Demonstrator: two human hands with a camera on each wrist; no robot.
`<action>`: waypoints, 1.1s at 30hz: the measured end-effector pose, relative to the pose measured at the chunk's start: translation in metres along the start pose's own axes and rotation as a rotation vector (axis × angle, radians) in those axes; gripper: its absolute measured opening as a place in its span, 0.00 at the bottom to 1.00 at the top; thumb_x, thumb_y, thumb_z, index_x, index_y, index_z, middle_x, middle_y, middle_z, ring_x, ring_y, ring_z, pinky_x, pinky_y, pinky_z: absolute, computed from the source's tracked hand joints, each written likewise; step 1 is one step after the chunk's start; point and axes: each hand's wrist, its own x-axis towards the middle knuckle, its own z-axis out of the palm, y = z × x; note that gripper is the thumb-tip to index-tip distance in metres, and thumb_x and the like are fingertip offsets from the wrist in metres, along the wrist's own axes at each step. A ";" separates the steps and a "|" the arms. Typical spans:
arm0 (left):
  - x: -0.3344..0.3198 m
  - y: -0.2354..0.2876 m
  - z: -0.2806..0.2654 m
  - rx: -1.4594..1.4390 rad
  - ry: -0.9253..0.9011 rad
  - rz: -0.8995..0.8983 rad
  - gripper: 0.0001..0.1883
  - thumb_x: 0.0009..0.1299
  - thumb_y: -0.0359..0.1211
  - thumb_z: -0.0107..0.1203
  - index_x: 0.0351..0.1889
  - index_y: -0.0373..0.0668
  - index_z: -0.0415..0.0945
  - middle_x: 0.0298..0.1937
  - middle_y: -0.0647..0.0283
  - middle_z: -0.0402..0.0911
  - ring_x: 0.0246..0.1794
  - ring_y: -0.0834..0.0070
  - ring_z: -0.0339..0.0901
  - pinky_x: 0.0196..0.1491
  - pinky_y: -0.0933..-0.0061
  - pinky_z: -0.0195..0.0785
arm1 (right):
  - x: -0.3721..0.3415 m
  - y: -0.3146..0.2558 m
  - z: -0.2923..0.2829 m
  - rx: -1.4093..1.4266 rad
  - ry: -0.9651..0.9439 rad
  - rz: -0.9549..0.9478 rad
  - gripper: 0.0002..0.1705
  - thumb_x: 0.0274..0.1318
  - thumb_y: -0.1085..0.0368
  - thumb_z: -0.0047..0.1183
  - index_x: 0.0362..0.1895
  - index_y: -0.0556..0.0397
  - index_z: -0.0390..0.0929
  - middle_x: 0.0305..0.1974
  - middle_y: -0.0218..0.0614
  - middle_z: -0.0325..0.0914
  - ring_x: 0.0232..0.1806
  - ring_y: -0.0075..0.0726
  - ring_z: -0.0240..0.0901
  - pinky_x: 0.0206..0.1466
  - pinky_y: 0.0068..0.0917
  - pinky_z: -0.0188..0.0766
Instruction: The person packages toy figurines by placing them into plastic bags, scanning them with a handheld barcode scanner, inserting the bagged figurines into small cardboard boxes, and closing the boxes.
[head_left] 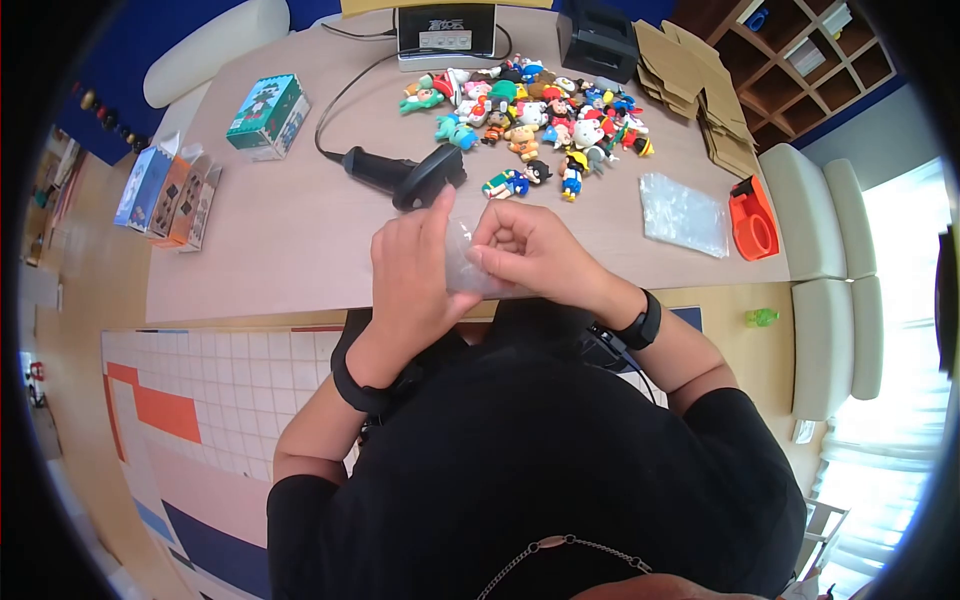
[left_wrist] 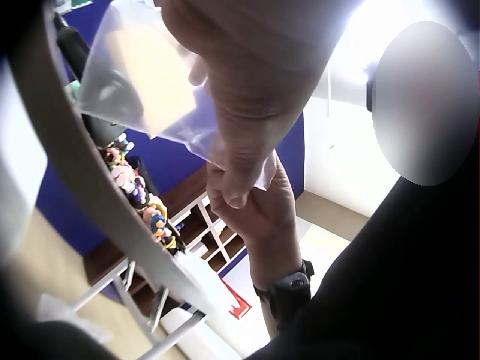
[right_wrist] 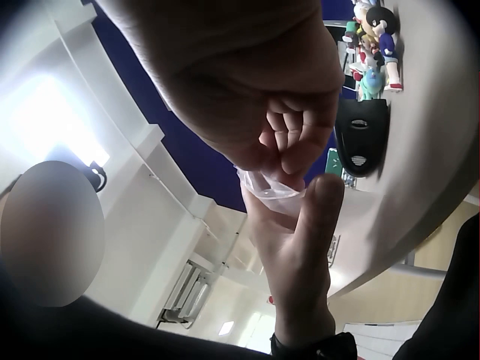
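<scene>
A clear plastic bag [head_left: 466,262] is held between both hands at the table's front edge. The left hand [head_left: 410,270] grips its left side, with the fingers behind it and the thumb near its lower edge. With thumb and fingertips, the right hand [head_left: 535,252] pinches the bag's right side, its other fingers curled. In the left wrist view something flat and pale yellow shows in or behind the bag [left_wrist: 112,90]; I cannot tell which. A black handheld scanner [head_left: 400,176] lies just beyond the left hand.
Several small toy figures [head_left: 530,110] are piled at the back middle. More clear bags [head_left: 684,215] and an orange tape dispenser [head_left: 752,218] lie on the right. Flattened cardboard [head_left: 700,85] is at the back right, small boxes [head_left: 268,116] at the left, and a white-and-black device [head_left: 447,38] at the back.
</scene>
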 end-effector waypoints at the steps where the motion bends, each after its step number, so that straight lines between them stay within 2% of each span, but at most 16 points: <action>1: -0.001 -0.002 -0.001 0.001 0.001 -0.003 0.50 0.49 0.40 0.72 0.70 0.38 0.61 0.48 0.55 0.72 0.49 0.57 0.69 0.53 0.58 0.61 | 0.003 0.005 -0.002 -0.091 0.018 -0.091 0.06 0.63 0.69 0.57 0.36 0.57 0.74 0.28 0.27 0.75 0.29 0.14 0.72 0.30 0.18 0.69; 2: -0.002 -0.006 -0.003 -0.015 -0.047 -0.015 0.46 0.48 0.39 0.72 0.66 0.39 0.64 0.48 0.55 0.73 0.48 0.57 0.70 0.52 0.58 0.62 | 0.006 0.008 -0.005 -0.092 0.016 -0.090 0.06 0.63 0.69 0.57 0.36 0.57 0.74 0.28 0.27 0.75 0.29 0.14 0.72 0.30 0.18 0.69; 4: -0.003 -0.012 -0.007 -0.032 -0.097 -0.031 0.41 0.48 0.39 0.72 0.62 0.39 0.68 0.47 0.55 0.73 0.47 0.57 0.71 0.51 0.58 0.62 | 0.012 0.011 -0.018 -0.467 0.148 -0.301 0.08 0.62 0.68 0.58 0.37 0.59 0.74 0.28 0.33 0.77 0.29 0.27 0.77 0.31 0.25 0.72; 5: -0.002 -0.014 -0.009 -0.063 -0.054 -0.016 0.38 0.48 0.38 0.72 0.58 0.40 0.69 0.47 0.56 0.74 0.46 0.57 0.71 0.51 0.58 0.63 | 0.015 0.012 -0.026 -0.466 0.145 -0.299 0.08 0.62 0.68 0.58 0.37 0.59 0.74 0.28 0.33 0.77 0.29 0.27 0.77 0.31 0.25 0.72; 6: 0.000 -0.015 -0.011 -0.093 -0.010 -0.001 0.35 0.48 0.38 0.71 0.54 0.40 0.70 0.46 0.56 0.74 0.45 0.56 0.71 0.51 0.58 0.63 | 0.019 0.013 -0.036 -0.687 0.311 -0.258 0.10 0.61 0.65 0.59 0.38 0.59 0.75 0.30 0.38 0.78 0.31 0.35 0.79 0.34 0.31 0.74; 7: 0.002 -0.014 -0.014 -0.092 -0.008 -0.004 0.35 0.48 0.38 0.71 0.54 0.40 0.70 0.46 0.56 0.74 0.45 0.56 0.71 0.51 0.58 0.63 | 0.021 0.015 -0.044 -0.907 0.478 -0.215 0.13 0.60 0.62 0.60 0.39 0.59 0.76 0.31 0.43 0.79 0.33 0.44 0.80 0.36 0.36 0.76; 8: 0.004 -0.013 -0.016 -0.094 0.016 -0.031 0.35 0.48 0.39 0.72 0.54 0.40 0.70 0.46 0.56 0.74 0.45 0.56 0.71 0.51 0.58 0.64 | 0.023 0.020 -0.052 -0.908 0.472 -0.217 0.13 0.60 0.62 0.60 0.39 0.59 0.76 0.31 0.43 0.79 0.33 0.44 0.80 0.36 0.36 0.76; 10: 0.007 -0.011 -0.019 -0.095 0.045 -0.063 0.36 0.48 0.40 0.73 0.54 0.40 0.69 0.46 0.56 0.74 0.46 0.56 0.71 0.51 0.58 0.64 | 0.027 0.027 -0.061 -1.294 0.643 -0.194 0.18 0.57 0.57 0.62 0.43 0.57 0.76 0.38 0.49 0.81 0.39 0.55 0.80 0.40 0.44 0.76; 17: 0.012 -0.011 -0.014 -0.143 0.025 -0.066 0.42 0.47 0.49 0.76 0.55 0.40 0.67 0.46 0.56 0.72 0.46 0.55 0.69 0.52 0.57 0.59 | 0.029 0.025 -0.059 -1.220 0.511 -0.181 0.22 0.53 0.58 0.66 0.46 0.56 0.74 0.39 0.48 0.81 0.41 0.56 0.80 0.41 0.48 0.75; 20: 0.014 -0.010 -0.014 -0.139 0.000 -0.085 0.42 0.46 0.48 0.76 0.54 0.39 0.66 0.46 0.56 0.72 0.47 0.55 0.69 0.52 0.57 0.59 | 0.027 0.024 -0.055 -1.019 0.432 -0.079 0.21 0.51 0.61 0.68 0.45 0.56 0.74 0.37 0.46 0.80 0.38 0.47 0.81 0.41 0.40 0.76; 22: 0.015 -0.011 -0.013 -0.125 0.001 -0.090 0.42 0.45 0.48 0.76 0.54 0.39 0.66 0.46 0.56 0.72 0.47 0.55 0.70 0.52 0.57 0.59 | 0.024 0.023 -0.050 -0.801 0.415 0.000 0.20 0.52 0.65 0.67 0.46 0.56 0.73 0.37 0.41 0.80 0.35 0.34 0.78 0.40 0.30 0.75; 23: 0.015 -0.012 -0.013 -0.126 -0.010 -0.102 0.43 0.45 0.48 0.76 0.54 0.39 0.66 0.47 0.56 0.72 0.48 0.56 0.70 0.52 0.57 0.59 | 0.022 0.023 -0.050 -0.801 0.405 -0.003 0.20 0.52 0.65 0.67 0.46 0.56 0.73 0.37 0.41 0.80 0.35 0.34 0.78 0.40 0.30 0.75; 25: 0.017 -0.012 -0.012 -0.119 -0.018 -0.118 0.43 0.45 0.47 0.76 0.54 0.39 0.66 0.47 0.56 0.73 0.48 0.56 0.70 0.52 0.57 0.59 | 0.019 0.019 -0.050 -0.684 0.529 -0.323 0.20 0.54 0.67 0.67 0.48 0.56 0.73 0.37 0.35 0.78 0.35 0.25 0.75 0.39 0.23 0.74; 29: 0.021 -0.010 -0.011 -0.089 -0.015 -0.118 0.44 0.44 0.48 0.76 0.55 0.39 0.66 0.48 0.57 0.73 0.47 0.57 0.70 0.51 0.58 0.59 | -0.001 -0.019 -0.033 -0.416 0.614 -0.517 0.20 0.52 0.72 0.68 0.48 0.56 0.74 0.41 0.33 0.78 0.39 0.23 0.75 0.43 0.22 0.76; 31: 0.024 -0.008 -0.012 -0.079 -0.014 -0.119 0.44 0.44 0.48 0.76 0.55 0.39 0.66 0.48 0.57 0.74 0.47 0.57 0.70 0.51 0.58 0.59 | -0.013 -0.038 -0.020 -0.412 0.615 -0.553 0.20 0.49 0.74 0.69 0.47 0.56 0.76 0.42 0.34 0.77 0.39 0.24 0.75 0.44 0.23 0.75; 33: 0.027 -0.005 -0.012 -0.073 -0.020 -0.122 0.44 0.44 0.48 0.77 0.55 0.39 0.66 0.48 0.57 0.73 0.47 0.57 0.70 0.50 0.58 0.59 | -0.020 -0.048 -0.013 -0.701 0.536 -0.682 0.20 0.47 0.75 0.69 0.46 0.56 0.77 0.42 0.35 0.78 0.39 0.26 0.75 0.44 0.23 0.75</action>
